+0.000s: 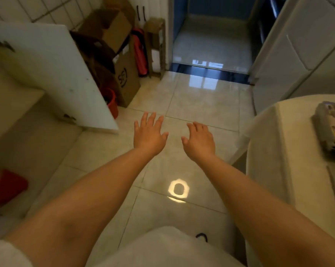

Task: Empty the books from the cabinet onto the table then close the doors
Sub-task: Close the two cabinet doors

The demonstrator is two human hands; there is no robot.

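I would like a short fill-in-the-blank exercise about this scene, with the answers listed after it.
1. Both hands, left hand and right hand, hold ____.
2. The white cabinet door stands ____.
3. The stack of books lies on the ____.
4. The cardboard boxes stand on the person's ____ side.

Answers: nothing; open; table; left

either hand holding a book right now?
No. The left hand and right hand hover open over the floor, while the books lie on the table.
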